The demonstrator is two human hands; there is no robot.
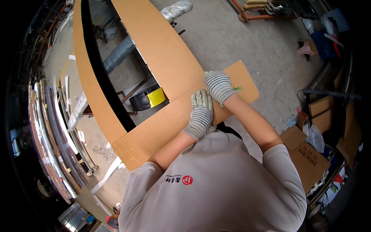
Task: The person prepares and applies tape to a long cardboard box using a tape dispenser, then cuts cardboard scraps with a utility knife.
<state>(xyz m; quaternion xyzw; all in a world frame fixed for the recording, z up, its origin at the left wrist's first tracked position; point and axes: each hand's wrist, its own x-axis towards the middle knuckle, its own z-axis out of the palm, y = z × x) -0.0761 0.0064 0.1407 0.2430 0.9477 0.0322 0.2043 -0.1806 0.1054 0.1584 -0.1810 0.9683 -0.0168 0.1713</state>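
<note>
In front of me a long brown cardboard sheet (156, 46) covers a frame-like piece with a dark inner edge. Its near end folds across toward me as a cardboard flap (154, 129). My left hand (200, 114), in a white glove with grey stripes, lies flat on the cardboard with its fingers stretched out. Just right of it, my right hand (219, 87), gloved alike, presses on the cardboard near the corner with its fingers curled in. What those fingers hold, if anything, is hidden. Beside the right wrist, a cardboard piece (243, 79) sticks out with a small green mark.
A black and yellow roll (148, 98) sits inside the frame's opening. Wrapped tubes (119, 54) run beneath the frame. Long wrapped strips (52, 143) stand at the left. Cardboard boxes (307, 162) and plastic bags are at the right, and a cart (266, 11) is farther off.
</note>
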